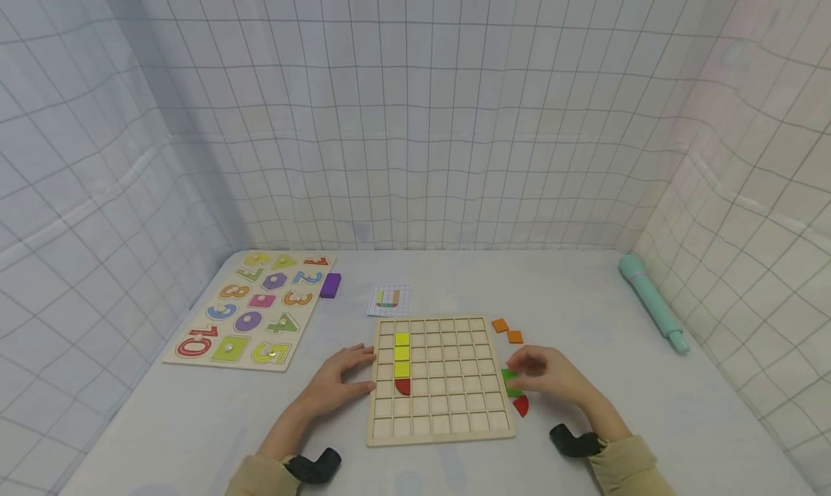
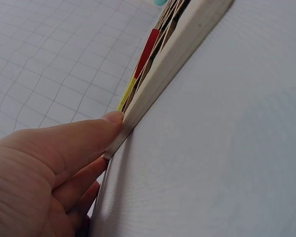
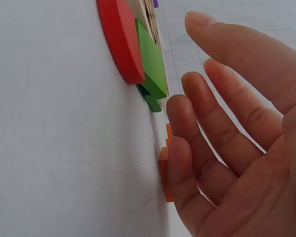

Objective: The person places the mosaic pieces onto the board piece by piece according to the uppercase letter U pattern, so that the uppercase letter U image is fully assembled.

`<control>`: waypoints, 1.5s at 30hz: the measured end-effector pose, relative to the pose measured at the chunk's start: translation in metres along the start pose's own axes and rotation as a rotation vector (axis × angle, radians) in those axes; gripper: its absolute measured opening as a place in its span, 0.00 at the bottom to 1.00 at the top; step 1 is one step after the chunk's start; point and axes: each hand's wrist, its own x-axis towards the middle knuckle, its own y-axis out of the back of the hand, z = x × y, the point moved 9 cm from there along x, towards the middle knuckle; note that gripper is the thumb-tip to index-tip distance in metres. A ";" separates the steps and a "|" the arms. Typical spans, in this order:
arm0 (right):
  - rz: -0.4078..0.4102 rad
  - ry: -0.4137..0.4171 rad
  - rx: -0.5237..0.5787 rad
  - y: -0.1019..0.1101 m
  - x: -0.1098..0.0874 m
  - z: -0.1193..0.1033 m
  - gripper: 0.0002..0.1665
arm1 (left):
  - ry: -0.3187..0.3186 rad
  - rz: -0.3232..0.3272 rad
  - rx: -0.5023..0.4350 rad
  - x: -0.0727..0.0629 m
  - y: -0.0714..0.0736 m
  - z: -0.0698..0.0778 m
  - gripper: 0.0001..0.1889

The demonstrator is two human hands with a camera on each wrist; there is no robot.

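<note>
A wooden grid board [image 1: 448, 404] lies flat on the table. Three yellow squares [image 1: 402, 353] form a column in it, with a red quarter-circle piece [image 1: 403, 387] just below them. My left hand [image 1: 330, 388] rests its thumb and fingertips against the board's left edge. Beside the right edge, my right hand [image 1: 552, 372] hovers with loosely bent fingers and nothing between them. Partly hidden under it are green pieces [image 1: 509, 389], one overlapping another in the right wrist view. A loose red quarter-circle [image 1: 521, 406] lies nearer to me, and two orange squares [image 1: 515, 337] lie farther back.
Behind the board is a small pattern card [image 1: 389, 300]. A number puzzle board [image 1: 195, 352] occupies the left side, with a purple block [image 1: 331, 285] by its edge. At the far right lies a mint-green cylindrical object [image 1: 654, 303]. Grid-patterned curtains enclose the table.
</note>
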 end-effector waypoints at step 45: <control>-0.068 0.014 -0.052 -0.009 -0.004 0.002 0.16 | -0.015 -0.001 0.004 0.001 0.000 -0.001 0.25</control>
